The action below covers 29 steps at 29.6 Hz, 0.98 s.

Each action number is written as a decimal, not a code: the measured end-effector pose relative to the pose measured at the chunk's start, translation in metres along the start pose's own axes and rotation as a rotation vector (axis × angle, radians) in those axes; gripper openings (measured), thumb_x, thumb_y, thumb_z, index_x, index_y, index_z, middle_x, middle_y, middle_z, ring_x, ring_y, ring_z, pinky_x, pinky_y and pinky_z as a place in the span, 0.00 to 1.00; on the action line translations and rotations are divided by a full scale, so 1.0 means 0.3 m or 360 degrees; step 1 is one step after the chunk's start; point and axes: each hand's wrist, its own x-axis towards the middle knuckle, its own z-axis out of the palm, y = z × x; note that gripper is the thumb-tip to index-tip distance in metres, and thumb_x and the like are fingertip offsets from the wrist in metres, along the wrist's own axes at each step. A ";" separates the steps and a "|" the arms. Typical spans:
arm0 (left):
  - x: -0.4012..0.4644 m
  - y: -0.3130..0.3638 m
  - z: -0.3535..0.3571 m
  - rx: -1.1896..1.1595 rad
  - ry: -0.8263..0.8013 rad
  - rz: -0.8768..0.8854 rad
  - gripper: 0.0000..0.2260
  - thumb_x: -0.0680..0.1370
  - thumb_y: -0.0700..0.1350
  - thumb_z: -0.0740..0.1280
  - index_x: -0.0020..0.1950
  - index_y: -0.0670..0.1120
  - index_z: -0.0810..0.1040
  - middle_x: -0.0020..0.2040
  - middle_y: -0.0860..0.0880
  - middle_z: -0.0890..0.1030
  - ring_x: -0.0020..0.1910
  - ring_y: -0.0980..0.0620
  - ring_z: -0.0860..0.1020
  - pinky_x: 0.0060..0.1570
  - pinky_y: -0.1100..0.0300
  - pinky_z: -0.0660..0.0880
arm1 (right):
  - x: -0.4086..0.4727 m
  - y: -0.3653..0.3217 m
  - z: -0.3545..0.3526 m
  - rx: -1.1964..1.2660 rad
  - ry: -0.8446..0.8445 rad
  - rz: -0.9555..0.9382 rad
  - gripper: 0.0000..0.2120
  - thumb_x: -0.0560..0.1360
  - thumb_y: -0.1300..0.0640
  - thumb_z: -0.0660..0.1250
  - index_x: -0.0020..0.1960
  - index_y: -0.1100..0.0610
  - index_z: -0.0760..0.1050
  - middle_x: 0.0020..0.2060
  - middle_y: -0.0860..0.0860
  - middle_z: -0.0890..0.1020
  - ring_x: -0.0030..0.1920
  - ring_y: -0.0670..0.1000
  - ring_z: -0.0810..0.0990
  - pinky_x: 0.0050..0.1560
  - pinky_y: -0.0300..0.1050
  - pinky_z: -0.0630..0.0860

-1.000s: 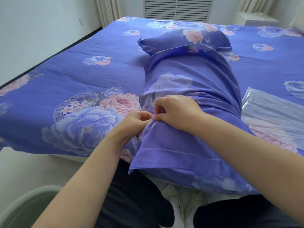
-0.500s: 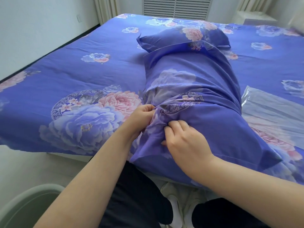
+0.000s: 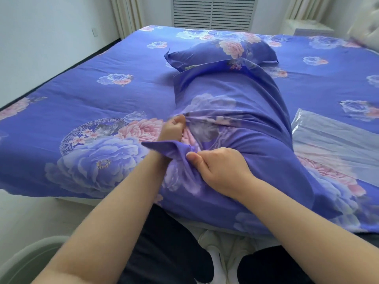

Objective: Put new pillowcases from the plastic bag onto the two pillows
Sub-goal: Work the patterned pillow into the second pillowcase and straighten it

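Observation:
A long pillow in a blue floral pillowcase (image 3: 235,111) lies lengthwise on the bed, its near end at the bed's edge. My left hand (image 3: 172,130) is pushed into the folds at the case's near left side, fingers closed on the cloth. My right hand (image 3: 221,171) pinches the bunched open end of the same pillowcase from the right. Behind it rests a second pillow (image 3: 223,51) in a matching case. A clear plastic bag (image 3: 332,136) lies flat on the bed to the right.
The bed (image 3: 86,95) carries a blue floral cover. A white wall runs along its left side, and a louvred panel (image 3: 213,13) stands behind it. A pale rounded rim (image 3: 24,261) shows at bottom left. My dark trousers and white shoes are below the bed edge.
My left hand has pushed further up into the case's folds. My right hand has shifted right and down, gathering the open end. A flap of cloth now drapes over my left wrist.

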 end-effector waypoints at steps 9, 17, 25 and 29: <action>0.101 -0.034 -0.021 0.0689 -0.0344 0.0404 0.11 0.81 0.43 0.60 0.43 0.41 0.76 0.35 0.46 0.76 0.36 0.53 0.72 0.38 0.60 0.68 | -0.063 0.014 -0.044 -0.0090 0.0130 -0.0441 0.24 0.75 0.42 0.53 0.29 0.55 0.71 0.24 0.51 0.78 0.26 0.56 0.78 0.23 0.43 0.69; 0.067 -0.070 -0.028 0.0877 -0.0227 0.0242 0.12 0.81 0.43 0.60 0.47 0.38 0.79 0.41 0.46 0.78 0.43 0.53 0.73 0.40 0.62 0.65 | -0.027 -0.081 0.027 -0.0104 -0.0144 -0.0416 0.25 0.77 0.36 0.50 0.40 0.55 0.72 0.38 0.56 0.82 0.39 0.59 0.81 0.33 0.48 0.65; 0.037 -0.023 -0.088 0.1049 -0.0143 0.0170 0.12 0.80 0.47 0.62 0.37 0.46 0.74 0.29 0.52 0.71 0.36 0.49 0.70 0.35 0.59 0.60 | 0.133 0.168 -0.090 -0.0137 -0.0056 0.0494 0.24 0.75 0.37 0.60 0.60 0.54 0.74 0.60 0.55 0.74 0.61 0.59 0.70 0.59 0.53 0.67; -0.017 0.022 -0.056 0.1009 0.0052 0.0258 0.04 0.78 0.46 0.64 0.47 0.47 0.75 0.44 0.48 0.78 0.42 0.51 0.73 0.45 0.60 0.68 | 0.183 0.238 -0.114 -0.0278 -0.0354 0.0493 0.21 0.74 0.38 0.63 0.53 0.54 0.76 0.54 0.55 0.78 0.55 0.58 0.75 0.42 0.46 0.67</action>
